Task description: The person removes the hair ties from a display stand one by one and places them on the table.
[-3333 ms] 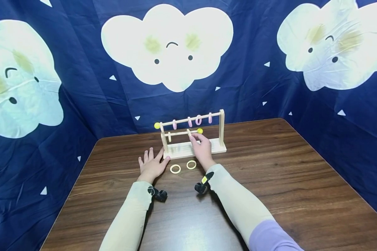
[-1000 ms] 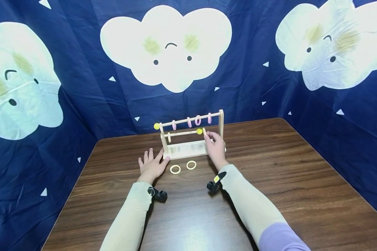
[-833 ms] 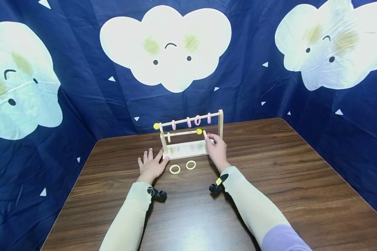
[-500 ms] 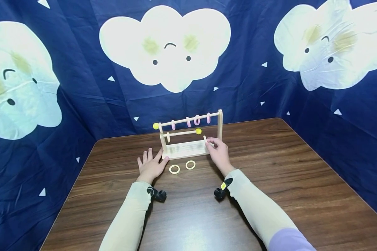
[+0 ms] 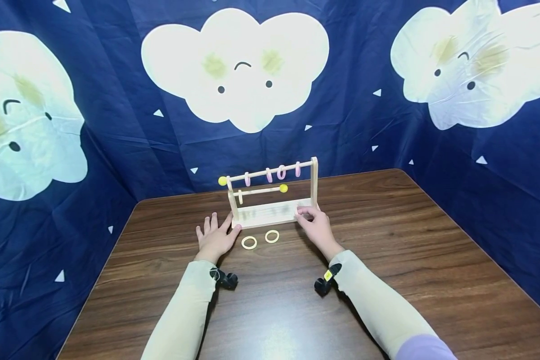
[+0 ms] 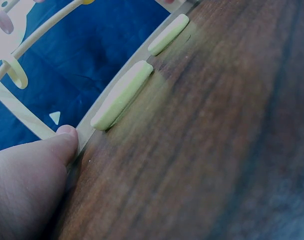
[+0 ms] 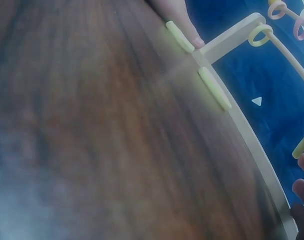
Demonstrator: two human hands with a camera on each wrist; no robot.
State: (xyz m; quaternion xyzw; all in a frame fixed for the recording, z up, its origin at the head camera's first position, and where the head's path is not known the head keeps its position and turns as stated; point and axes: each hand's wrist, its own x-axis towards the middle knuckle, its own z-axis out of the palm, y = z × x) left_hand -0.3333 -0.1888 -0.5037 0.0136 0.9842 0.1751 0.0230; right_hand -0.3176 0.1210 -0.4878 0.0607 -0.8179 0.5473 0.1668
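A wooden ring stand has an upper rod with several pink rings and a lower rod ending in a yellow ball. One pale yellow ring hangs on the lower rod near the left post. My right hand is low at the base's right end; its fingertips pinch another yellow ring, mostly hidden in the head view. With fingers spread, my left hand rests on the table, thumb touching the base's left corner. Two yellow rings lie flat before the base.
The brown wooden table extends around the stand. Behind it hangs a dark blue cloth with white clouds. A small black camera is strapped to each wrist.
My right hand has drawn a yellow ring along the lower rod and off past its ball end, then carried it right and down to the base. The left hand has stayed put.
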